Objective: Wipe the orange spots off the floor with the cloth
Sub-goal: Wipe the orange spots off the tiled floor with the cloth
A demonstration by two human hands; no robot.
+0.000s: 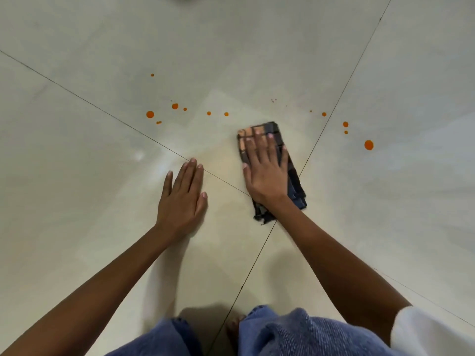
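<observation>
A folded dark checked cloth [295,176] with an orange patch lies on the pale tiled floor [77,163]. My right hand [266,173] presses flat on top of it, fingers spread. My left hand [183,199] rests palm down on the bare floor to the left of the cloth, holding nothing. Several orange spots dot the floor beyond both hands: a cluster at the left with the biggest spot [150,114], small ones in the middle [226,114], and more at the right, the largest [368,144].
Dark grout lines cross under the cloth and hands [115,116]. A faint wet smear spreads around the cloth. My knees in blue jeans [295,332] fill the bottom edge, with a white sleeve [424,330] at the lower right.
</observation>
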